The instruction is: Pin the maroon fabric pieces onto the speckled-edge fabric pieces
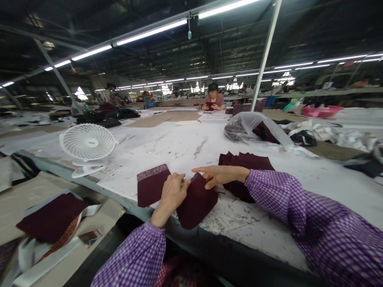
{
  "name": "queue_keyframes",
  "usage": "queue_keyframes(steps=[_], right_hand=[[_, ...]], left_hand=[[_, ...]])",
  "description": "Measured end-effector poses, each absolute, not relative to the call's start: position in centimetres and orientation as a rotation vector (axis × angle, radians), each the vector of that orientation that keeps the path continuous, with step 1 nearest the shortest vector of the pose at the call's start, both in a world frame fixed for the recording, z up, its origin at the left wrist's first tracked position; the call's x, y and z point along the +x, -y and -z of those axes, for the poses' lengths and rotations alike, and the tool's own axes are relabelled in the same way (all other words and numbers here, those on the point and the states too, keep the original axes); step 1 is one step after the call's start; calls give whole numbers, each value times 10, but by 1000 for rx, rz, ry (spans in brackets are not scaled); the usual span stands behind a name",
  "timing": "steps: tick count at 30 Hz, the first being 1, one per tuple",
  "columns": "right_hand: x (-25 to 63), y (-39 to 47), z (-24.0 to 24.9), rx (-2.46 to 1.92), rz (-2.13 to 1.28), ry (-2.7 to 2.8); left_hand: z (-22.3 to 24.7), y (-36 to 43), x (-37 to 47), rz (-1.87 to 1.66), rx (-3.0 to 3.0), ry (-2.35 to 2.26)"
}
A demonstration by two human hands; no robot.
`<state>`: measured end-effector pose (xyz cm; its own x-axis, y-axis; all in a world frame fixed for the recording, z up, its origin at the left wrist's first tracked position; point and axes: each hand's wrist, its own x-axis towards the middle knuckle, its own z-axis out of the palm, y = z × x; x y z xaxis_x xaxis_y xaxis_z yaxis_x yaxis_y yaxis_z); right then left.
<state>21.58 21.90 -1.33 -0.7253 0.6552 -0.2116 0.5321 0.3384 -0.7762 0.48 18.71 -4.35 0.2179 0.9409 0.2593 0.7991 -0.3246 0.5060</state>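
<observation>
A dark maroon fabric piece [197, 203] lies partly over the table's front edge, a speckled strip showing at its top. My left hand [175, 190] pinches this piece at its upper left edge, fingers closed. Above its top edge, my right hand [220, 175] has the index finger stretched out and the thumb apart, touching the cloth. Left of my left hand rests another maroon piece [152, 188] with a grey speckled band along its top. A fanned stack of maroon pieces [248, 161] sits beyond my right wrist, partly hidden by the forearm.
A white fan [89, 143] stands at the table's left. A clear plastic bag [254, 125] with maroon cloth lies behind the stack. On the lower left surface are maroon cloth scraps [56, 217]. A person [214, 99] sits across the table. A pink basin [321, 111] is far right.
</observation>
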Motion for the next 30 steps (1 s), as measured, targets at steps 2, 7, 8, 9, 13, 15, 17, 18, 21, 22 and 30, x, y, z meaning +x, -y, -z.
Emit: queue_keyframes(steps=[2, 7, 8, 9, 13, 15, 17, 18, 21, 22, 30], right_hand=[[219, -218, 14, -1071, -1334, 2499], [224, -223, 14, -1182, -1026, 2613], [224, -225, 13, -1208, -824, 2640], [224, -227, 12, -1216, -595, 2660], [220, -234, 13, -1051, -60, 2738], [220, -237, 16, -965, -74, 2790], [220, -238, 19, -926, -96, 2805], [221, -238, 20, -914, -103, 2804], [221, -238, 21, -899, -128, 2795], [220, -237, 21, -901, -131, 2796], [217, -234, 20, -968, -72, 2827]], left_hand=[[44, -195, 14, -698, 2128, -1600], [45, -195, 23, -729, 2166, -1655], [46, -194, 24, -714, 2253, -1686], [48, -193, 25, -689, 2342, -1706], [52, -189, 30, -583, 2600, -1691], [54, -187, 31, -565, 2680, -1679], [54, -186, 31, -561, 2738, -1663], [55, -186, 31, -560, 2761, -1656], [55, -186, 30, -565, 2801, -1658], [56, -186, 30, -566, 2808, -1663], [56, -187, 30, -589, 2756, -1639]])
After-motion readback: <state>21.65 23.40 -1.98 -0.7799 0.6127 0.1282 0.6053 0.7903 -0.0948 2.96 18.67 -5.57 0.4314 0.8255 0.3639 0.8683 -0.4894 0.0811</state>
